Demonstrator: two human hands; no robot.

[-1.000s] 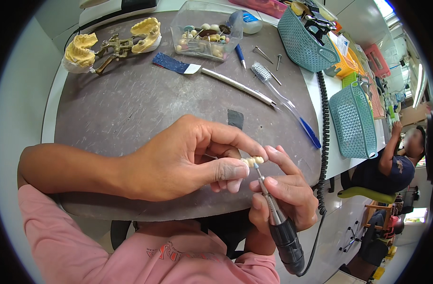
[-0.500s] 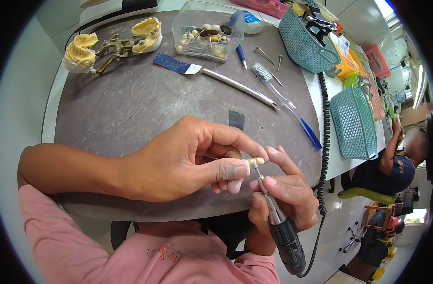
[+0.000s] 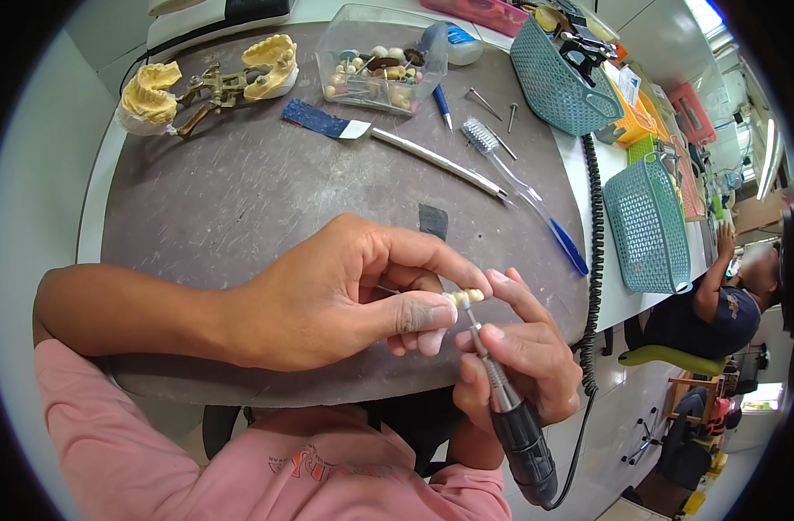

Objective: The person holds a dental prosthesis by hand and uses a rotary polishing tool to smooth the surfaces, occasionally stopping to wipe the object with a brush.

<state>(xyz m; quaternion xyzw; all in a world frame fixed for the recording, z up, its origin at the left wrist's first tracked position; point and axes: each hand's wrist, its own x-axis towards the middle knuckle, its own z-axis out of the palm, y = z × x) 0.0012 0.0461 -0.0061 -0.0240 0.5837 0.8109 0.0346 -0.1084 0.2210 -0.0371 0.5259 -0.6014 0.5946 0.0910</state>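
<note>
Between the thumb and forefinger of my left hand (image 3: 362, 300) is a small dental bridge (image 3: 473, 296), cream coloured and made of joined teeth. My right hand (image 3: 532, 356) grips a dental handpiece (image 3: 520, 434) with a black body and a silver nose, pointing up and away from me. The small pale tip on its thin shank meets the near side of the bridge, and my right fingertips come close to the bridge's right end. Both hands are just above the near part of the grey-brown work mat (image 3: 241, 208).
Yellow dental casts on a brass articulator (image 3: 219, 85) stand at the far left. A clear box of burs and polishing tips (image 3: 375, 74) is beyond my hands. A brush (image 3: 323, 119), a silver knife (image 3: 440, 161) and a toothbrush (image 3: 527, 191) lie nearer. Teal baskets (image 3: 647, 226) and a coiled cord (image 3: 593, 260) line the right.
The handpiece and my right hand have shifted very slightly left. My left hand and the bridge hold nearly the same place.
</note>
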